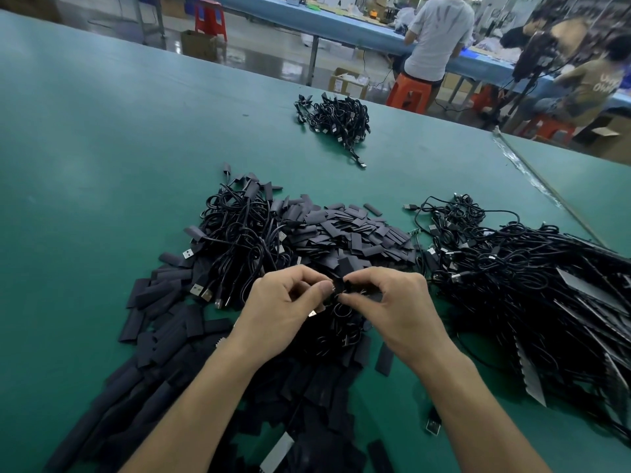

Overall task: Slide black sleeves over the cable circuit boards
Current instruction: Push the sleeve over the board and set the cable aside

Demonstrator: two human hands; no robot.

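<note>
- The left hand (pixel 283 302) and the right hand (pixel 392 308) meet fingertip to fingertip above the near middle of the bench. Both have curled fingers, and each thumb and forefinger pinches one end of a short flat black sleeve (pixel 339 286).
- A thin black cable loop (pixel 341 314) hangs just under the two hands. Whether a circuit board is inside the sleeve cannot be told.
- The flat green bench top (pixel 85 165) is open across its whole left side and far left corner.
- A heap of loose flat black sleeves (pixel 358 233) lies just beyond the hands. It touches a tangle of black USB cables (pixel 239 240) on its left.
- More black sleeves (pixel 164 302) spread from that tangle toward the near edge, under and beside the left forearm.
- A large heap of black cables (pixel 512 268) fills the right side. It lies close beside the right hand and runs out past the right border of the view.
- A small separate pile of black cables (pixel 338 117) sits well apart near the far edge of the bench. Bare green surface lies between it and the centre heaps.
- A taped seam (pixel 532 175) runs diagonally along the right of the bench, beyond the large heap.
- Past the far edge, people sit on orange plastic stools (pixel 409 93) at a blue-topped table (pixel 341 25).
</note>
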